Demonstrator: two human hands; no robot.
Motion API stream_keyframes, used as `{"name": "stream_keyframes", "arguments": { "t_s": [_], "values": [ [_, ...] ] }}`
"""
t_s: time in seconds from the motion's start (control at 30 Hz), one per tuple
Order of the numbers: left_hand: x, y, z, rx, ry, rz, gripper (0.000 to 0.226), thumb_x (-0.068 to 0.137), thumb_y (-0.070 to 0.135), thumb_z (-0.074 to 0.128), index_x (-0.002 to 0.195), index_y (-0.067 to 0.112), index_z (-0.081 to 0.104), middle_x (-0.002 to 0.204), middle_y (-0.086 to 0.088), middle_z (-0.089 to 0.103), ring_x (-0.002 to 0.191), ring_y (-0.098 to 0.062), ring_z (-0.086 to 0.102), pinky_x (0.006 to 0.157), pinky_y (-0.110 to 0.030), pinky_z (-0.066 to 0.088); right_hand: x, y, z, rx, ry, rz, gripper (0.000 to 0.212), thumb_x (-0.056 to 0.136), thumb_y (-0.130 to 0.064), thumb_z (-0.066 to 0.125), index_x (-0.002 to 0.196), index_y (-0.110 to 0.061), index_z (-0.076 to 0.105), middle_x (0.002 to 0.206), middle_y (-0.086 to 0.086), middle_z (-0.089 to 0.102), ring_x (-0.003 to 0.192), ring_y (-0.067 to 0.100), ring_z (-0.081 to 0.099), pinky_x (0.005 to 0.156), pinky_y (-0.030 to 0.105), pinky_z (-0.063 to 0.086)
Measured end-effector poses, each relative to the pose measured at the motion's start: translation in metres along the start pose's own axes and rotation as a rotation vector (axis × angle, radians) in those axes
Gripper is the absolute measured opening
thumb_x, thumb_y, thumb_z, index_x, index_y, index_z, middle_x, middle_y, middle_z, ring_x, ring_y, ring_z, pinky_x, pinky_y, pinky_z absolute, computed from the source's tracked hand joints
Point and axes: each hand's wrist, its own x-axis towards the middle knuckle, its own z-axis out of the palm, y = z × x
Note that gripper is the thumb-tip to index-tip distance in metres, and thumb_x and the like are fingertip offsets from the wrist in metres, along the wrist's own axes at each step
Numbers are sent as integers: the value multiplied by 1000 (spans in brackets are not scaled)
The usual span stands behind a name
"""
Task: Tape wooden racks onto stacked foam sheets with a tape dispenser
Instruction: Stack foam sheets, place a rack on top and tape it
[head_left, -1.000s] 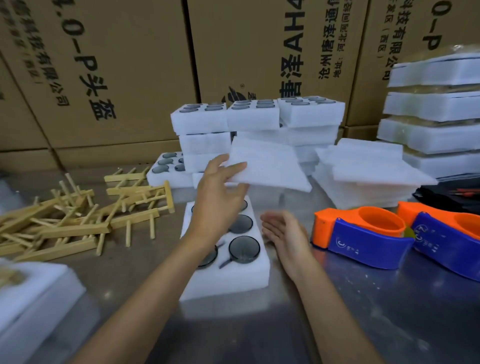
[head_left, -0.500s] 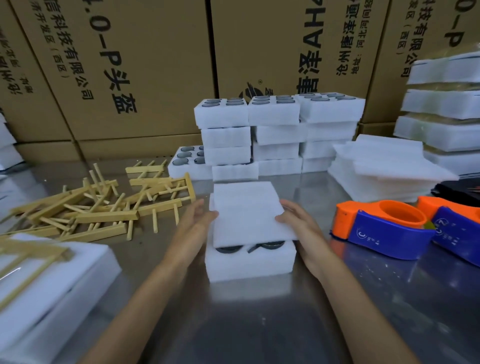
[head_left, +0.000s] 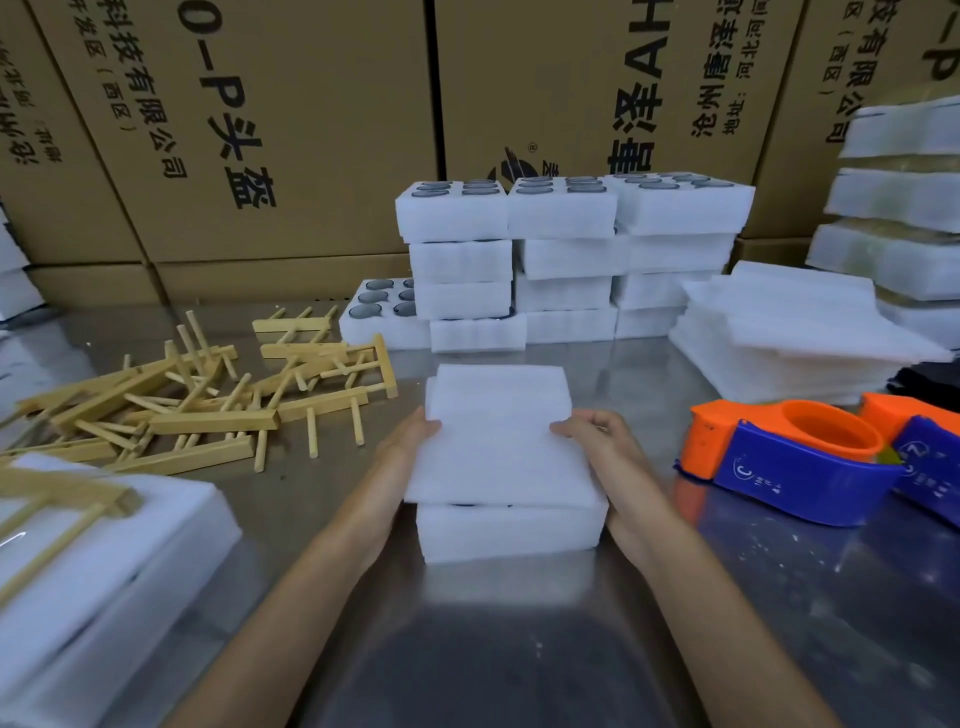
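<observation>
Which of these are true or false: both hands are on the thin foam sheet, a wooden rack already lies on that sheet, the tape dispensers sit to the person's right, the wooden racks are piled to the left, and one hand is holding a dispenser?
1. Both hands are on the thin foam sheet. True: left hand and right hand hold its side edges over the foam block.
2. A wooden rack lies on that sheet. False: its top is bare.
3. The tape dispensers sit to the right. True.
4. The wooden racks are piled to the left. True.
5. One hand holds a dispenser. False: both dispensers sit untouched on the table.
</observation>
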Motion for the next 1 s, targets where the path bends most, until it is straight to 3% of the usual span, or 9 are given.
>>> {"name": "stream_keyframes", "arguments": {
  "t_s": [0.07, 0.13, 0.2, 0.27, 0.4, 0.63, 0.73, 0.87, 1.0],
  "values": [
    [-4, -2, -10, -32, 122, 69, 23, 96, 41, 50, 102, 31, 69, 104, 7, 74, 95, -15, 69, 82, -33, 49, 1, 0, -2, 58, 47, 30, 23, 77, -23, 73, 95, -15, 61, 89, 3, 69, 78, 18, 64, 71, 33, 49],
    [12, 1, -27, 195, 433, 248, 8, 93, 34, 56, 97, 30, 62, 110, 9, 65, 105, -17, 57, 85, -32, 45, 0, -1, -4, 107, 44, 61, 26, 77, -23, 69, 99, -10, 64, 85, 4, 70, 73, 18, 64, 60, 28, 49],
    [40, 16, -47, 599, 728, 381, 26, 89, 27, 61, 115, 20, 57, 126, -5, 54, 122, -27, 46, 99, -42, 39, 0, -2, -5, 144, 30, 71, 28, 79, -21, 65, 103, -7, 66, 85, 3, 72, 70, 15, 67, 55, 25, 50],
    [63, 27, -71, 793, 906, 270, 51, 87, 32, 63, 130, 9, 48, 137, -19, 46, 131, -37, 37, 107, -50, 30, 1, -2, -5, 131, 15, 63, 31, 82, -24, 67, 109, -8, 65, 93, 3, 74, 78, 14, 69, 61, 26, 51],
    [91, 22, -101, 907, 782, -56, 46, 94, 38, 54, 121, 1, 60, 125, -26, 59, 122, -43, 51, 103, -48, 42, 0, -3, -5, 6, -63, -17, 26, 83, -19, 71, 108, -23, 65, 102, -5, 74, 90, 11, 71, 72, 25, 54],
    [90, 23, -107, 731, 947, 154, 31, 94, 22, 53, 98, -2, 72, 93, -28, 68, 92, -44, 63, 81, -45, 52, 4, -7, -8, -11, -150, -48, 36, 83, -4, 58, 108, -26, 72, 104, -3, 75, 97, 14, 71, 79, 27, 53],
    [76, 34, -105, 557, 984, 321, 28, 95, 15, 48, 85, -1, 70, 74, -16, 61, 74, -32, 57, 68, -34, 40, 3, -8, -9, -32, -226, -62, 45, 84, -3, 52, 106, -35, 74, 107, -8, 74, 99, 9, 70, 71, 17, 55],
    [58, 56, -93, 205, 861, 447, 26, 99, 17, 48, 108, 14, 72, 93, -4, 67, 82, -15, 61, 69, -25, 46, 1, -8, -6, -41, -252, -61, 51, 87, -3, 47, 101, -43, 74, 105, -14, 74, 96, 3, 69, 67, 13, 54],
    [32, 74, -60, 85, 585, 511, 23, 100, 21, 53, 101, 28, 75, 96, 2, 71, 72, -3, 56, 63, -15, 44, -2, -7, -3, -58, -245, -80, 56, 89, -2, 44, 95, -49, 74, 104, -18, 73, 93, -2, 68, 64, 10, 52]
  ]
}}
